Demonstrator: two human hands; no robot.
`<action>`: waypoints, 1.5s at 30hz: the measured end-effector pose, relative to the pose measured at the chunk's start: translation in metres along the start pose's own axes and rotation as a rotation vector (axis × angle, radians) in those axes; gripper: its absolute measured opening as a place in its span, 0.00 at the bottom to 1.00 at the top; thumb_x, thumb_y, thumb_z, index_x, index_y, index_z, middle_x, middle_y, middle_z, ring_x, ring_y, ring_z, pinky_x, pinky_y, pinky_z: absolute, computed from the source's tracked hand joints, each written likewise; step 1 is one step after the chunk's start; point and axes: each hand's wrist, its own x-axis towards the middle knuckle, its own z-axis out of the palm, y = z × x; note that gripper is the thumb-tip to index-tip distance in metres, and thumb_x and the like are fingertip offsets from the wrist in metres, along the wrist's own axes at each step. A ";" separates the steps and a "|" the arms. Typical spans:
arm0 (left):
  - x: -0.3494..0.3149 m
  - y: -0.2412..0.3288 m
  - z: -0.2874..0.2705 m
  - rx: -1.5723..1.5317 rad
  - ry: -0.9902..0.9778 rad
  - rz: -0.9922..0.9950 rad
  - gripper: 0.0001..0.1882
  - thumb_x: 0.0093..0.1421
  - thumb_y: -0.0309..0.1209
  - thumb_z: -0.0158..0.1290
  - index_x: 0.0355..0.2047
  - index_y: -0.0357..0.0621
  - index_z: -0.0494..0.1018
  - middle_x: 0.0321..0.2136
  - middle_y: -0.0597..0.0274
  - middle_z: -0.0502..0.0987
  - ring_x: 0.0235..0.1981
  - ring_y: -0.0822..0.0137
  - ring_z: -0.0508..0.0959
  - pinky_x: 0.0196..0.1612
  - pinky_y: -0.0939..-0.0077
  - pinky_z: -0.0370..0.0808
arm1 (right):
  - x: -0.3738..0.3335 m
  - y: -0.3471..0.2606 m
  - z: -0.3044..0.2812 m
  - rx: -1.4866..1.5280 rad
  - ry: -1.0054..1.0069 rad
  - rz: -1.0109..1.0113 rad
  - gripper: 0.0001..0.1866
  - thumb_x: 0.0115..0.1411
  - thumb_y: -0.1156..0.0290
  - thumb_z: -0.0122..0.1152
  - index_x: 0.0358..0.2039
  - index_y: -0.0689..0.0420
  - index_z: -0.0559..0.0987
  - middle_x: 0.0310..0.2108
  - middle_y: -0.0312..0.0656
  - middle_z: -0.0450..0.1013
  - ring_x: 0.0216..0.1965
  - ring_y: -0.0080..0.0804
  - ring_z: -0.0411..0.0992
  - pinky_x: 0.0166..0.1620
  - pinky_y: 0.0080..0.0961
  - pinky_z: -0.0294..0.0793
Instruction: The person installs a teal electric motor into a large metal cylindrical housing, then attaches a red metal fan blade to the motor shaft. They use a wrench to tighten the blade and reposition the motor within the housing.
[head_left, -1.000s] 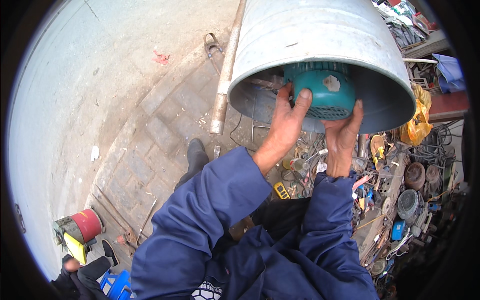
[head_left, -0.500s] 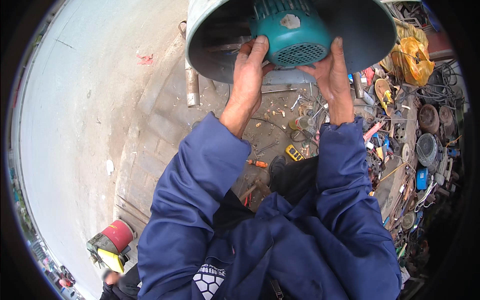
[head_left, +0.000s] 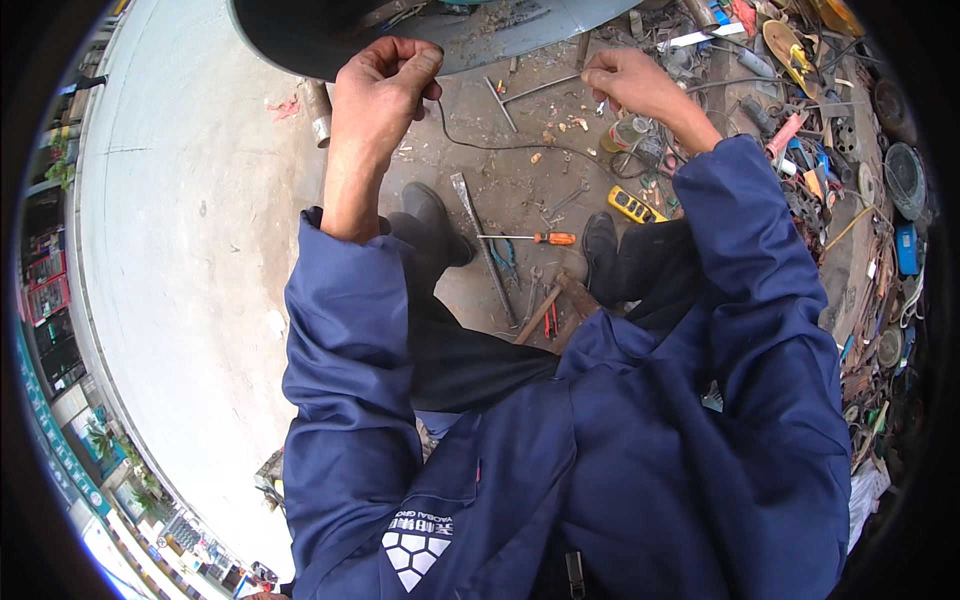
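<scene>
My left hand is raised in front of the open rim of a grey metal drum, thumb and fingers pressed together. Anything in that pinch is too small to make out. A thin black cord passes close by its fingertips; contact cannot be told. To the right, my right hand hangs over the floor with its fingers curled in, their contents hidden. Of the teal motor, only a sliver shows at the upper edge. A T-handled bar lies on the ground between the hands.
Around my boots lie an orange-handled screwdriver, a flat metal bar, teal-handled pliers, a hammer and a yellow push-button control. A heap of scrap parts covers the right side. A glass jar stands near it.
Both hands have let go of the teal motor and moved apart, fingers now drawn in. The view has shifted, so the drum sits higher and further left, and more floor shows.
</scene>
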 end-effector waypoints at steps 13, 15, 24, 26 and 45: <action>-0.032 -0.017 0.003 0.940 -0.457 0.115 0.28 0.66 0.44 0.64 0.61 0.39 0.76 0.48 0.40 0.85 0.54 0.39 0.83 0.57 0.49 0.80 | 0.007 0.203 0.191 -0.415 -0.063 0.341 0.20 0.63 0.65 0.60 0.49 0.64 0.86 0.49 0.64 0.82 0.55 0.63 0.80 0.58 0.52 0.79; -0.035 -0.015 0.010 0.984 -0.504 0.138 0.29 0.67 0.44 0.65 0.61 0.39 0.76 0.47 0.40 0.86 0.50 0.42 0.86 0.53 0.54 0.81 | 0.004 0.221 0.220 -0.368 -0.109 0.413 0.21 0.65 0.68 0.57 0.54 0.68 0.83 0.54 0.67 0.79 0.58 0.63 0.79 0.61 0.53 0.79; -0.018 0.003 0.045 0.938 -0.534 0.128 0.26 0.66 0.37 0.65 0.60 0.38 0.74 0.45 0.38 0.86 0.49 0.38 0.85 0.51 0.50 0.81 | 0.015 0.252 0.289 -0.091 0.078 0.652 0.24 0.67 0.60 0.61 0.55 0.65 0.80 0.54 0.67 0.80 0.56 0.67 0.79 0.59 0.55 0.80; -0.016 0.003 0.053 0.945 -0.559 0.130 0.26 0.66 0.36 0.66 0.61 0.39 0.74 0.46 0.40 0.85 0.48 0.40 0.86 0.50 0.52 0.82 | 0.022 0.257 0.296 -0.019 0.128 0.655 0.25 0.67 0.59 0.63 0.56 0.66 0.78 0.53 0.67 0.80 0.55 0.67 0.79 0.58 0.55 0.80; 0.086 -0.058 0.084 1.007 0.020 0.223 0.33 0.67 0.34 0.63 0.68 0.34 0.69 0.64 0.36 0.71 0.54 0.45 0.82 0.55 0.57 0.80 | 0.036 0.281 0.328 0.360 0.305 1.021 0.25 0.64 0.58 0.63 0.56 0.62 0.79 0.54 0.65 0.80 0.57 0.68 0.78 0.60 0.58 0.77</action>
